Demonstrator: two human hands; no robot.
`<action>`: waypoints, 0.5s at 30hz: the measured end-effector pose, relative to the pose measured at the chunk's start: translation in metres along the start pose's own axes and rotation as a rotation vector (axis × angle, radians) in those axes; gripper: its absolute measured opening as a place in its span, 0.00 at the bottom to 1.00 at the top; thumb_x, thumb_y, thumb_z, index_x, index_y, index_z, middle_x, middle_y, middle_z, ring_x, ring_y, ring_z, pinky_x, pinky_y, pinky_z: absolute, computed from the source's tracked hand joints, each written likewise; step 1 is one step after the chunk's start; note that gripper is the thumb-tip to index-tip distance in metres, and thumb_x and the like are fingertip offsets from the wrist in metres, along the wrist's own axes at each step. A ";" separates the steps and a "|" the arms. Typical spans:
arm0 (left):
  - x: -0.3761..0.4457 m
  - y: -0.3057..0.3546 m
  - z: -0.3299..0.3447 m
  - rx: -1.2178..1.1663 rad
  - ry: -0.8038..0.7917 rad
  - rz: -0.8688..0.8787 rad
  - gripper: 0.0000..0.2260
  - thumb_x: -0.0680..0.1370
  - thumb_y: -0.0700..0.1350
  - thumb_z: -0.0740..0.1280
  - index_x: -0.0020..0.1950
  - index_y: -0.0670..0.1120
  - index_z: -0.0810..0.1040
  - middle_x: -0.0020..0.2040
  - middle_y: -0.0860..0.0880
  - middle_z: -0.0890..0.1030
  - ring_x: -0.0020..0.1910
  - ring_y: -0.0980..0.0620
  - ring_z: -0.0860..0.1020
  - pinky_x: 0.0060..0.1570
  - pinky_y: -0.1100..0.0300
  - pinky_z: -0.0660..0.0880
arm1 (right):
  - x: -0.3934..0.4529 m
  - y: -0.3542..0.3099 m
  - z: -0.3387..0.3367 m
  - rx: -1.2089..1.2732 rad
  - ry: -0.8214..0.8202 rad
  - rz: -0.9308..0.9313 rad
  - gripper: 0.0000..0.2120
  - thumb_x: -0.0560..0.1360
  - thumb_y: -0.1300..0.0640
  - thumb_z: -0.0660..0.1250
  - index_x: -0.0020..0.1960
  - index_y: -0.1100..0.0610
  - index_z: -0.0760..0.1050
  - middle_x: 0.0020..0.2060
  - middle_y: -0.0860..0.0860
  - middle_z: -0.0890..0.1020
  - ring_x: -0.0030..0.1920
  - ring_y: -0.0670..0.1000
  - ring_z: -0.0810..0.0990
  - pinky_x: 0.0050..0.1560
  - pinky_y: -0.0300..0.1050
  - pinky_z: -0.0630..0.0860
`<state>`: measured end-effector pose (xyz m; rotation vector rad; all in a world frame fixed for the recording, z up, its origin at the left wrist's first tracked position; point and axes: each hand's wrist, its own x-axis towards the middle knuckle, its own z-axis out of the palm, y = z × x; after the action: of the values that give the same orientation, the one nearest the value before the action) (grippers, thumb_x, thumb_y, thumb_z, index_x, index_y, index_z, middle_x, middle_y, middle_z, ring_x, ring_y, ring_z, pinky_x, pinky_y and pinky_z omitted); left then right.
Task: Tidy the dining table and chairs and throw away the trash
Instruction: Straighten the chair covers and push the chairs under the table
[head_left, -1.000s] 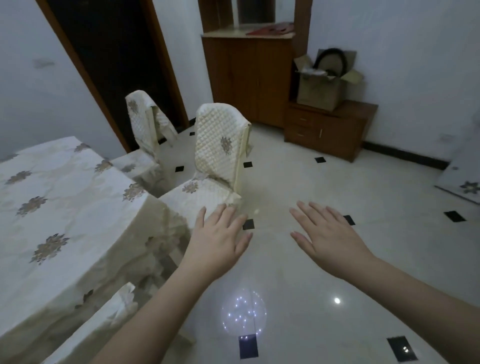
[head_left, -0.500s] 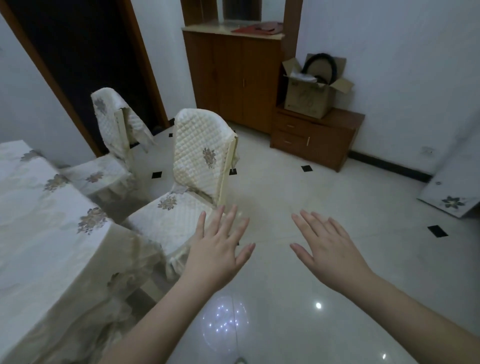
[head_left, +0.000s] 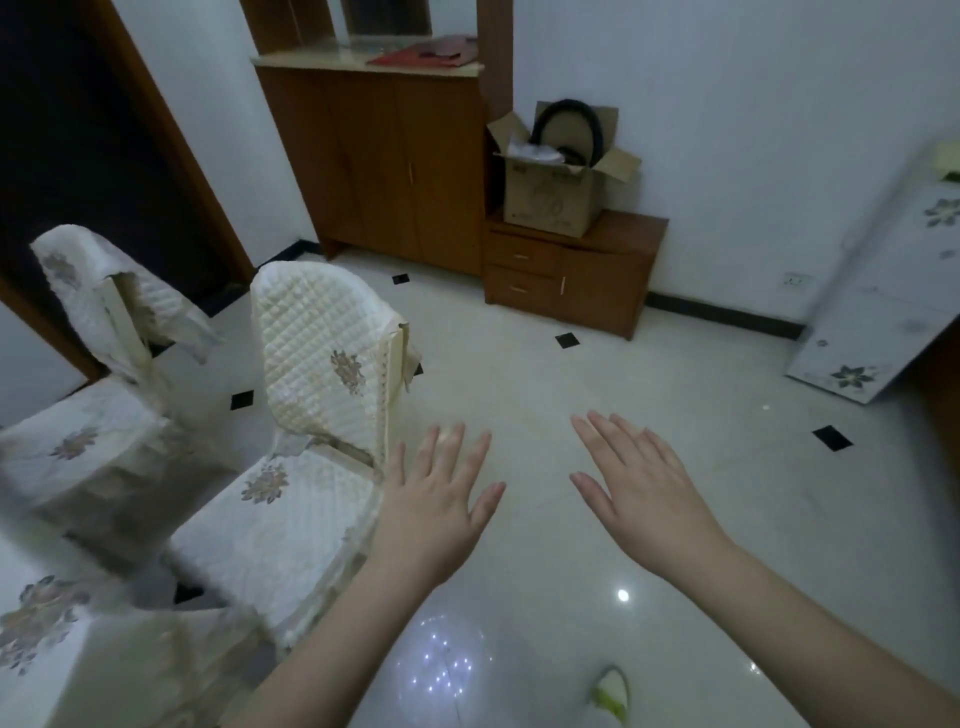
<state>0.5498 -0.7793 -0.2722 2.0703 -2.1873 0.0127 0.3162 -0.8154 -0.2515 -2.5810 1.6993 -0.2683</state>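
Two covered chairs, near (head_left: 291, 467) and far (head_left: 88, 415), flank the bench (head_left: 47, 639); left hand (head_left: 436, 509) and right hand (head_left: 644, 488) hover flat-fingered, holding nothing.

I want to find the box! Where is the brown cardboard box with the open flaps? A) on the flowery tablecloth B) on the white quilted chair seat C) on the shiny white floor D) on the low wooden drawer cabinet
D: the brown cardboard box with open flaps sits atop the low wooden drawer cabinet by the wall.
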 end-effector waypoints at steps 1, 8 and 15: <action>0.017 0.001 0.003 0.002 0.004 0.000 0.28 0.80 0.64 0.40 0.76 0.55 0.61 0.73 0.49 0.68 0.73 0.44 0.64 0.69 0.39 0.60 | 0.014 0.010 0.003 0.003 -0.007 -0.001 0.30 0.78 0.38 0.41 0.77 0.50 0.54 0.74 0.49 0.63 0.74 0.52 0.60 0.73 0.46 0.48; 0.138 0.023 0.011 0.104 0.018 -0.034 0.28 0.79 0.63 0.49 0.77 0.53 0.59 0.74 0.47 0.67 0.74 0.43 0.63 0.69 0.38 0.61 | 0.118 0.080 0.012 0.024 0.000 -0.025 0.31 0.78 0.38 0.42 0.76 0.50 0.57 0.73 0.50 0.66 0.73 0.53 0.62 0.72 0.52 0.55; 0.224 0.026 0.005 0.136 0.038 -0.141 0.28 0.76 0.58 0.55 0.75 0.50 0.64 0.71 0.43 0.70 0.70 0.40 0.68 0.64 0.38 0.68 | 0.216 0.124 0.017 -0.002 -0.018 -0.078 0.30 0.78 0.39 0.45 0.75 0.51 0.58 0.72 0.51 0.67 0.73 0.54 0.63 0.73 0.53 0.54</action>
<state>0.5122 -1.0003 -0.2524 2.2729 -2.0668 0.1903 0.2894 -1.0632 -0.2575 -2.6467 1.5960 -0.2460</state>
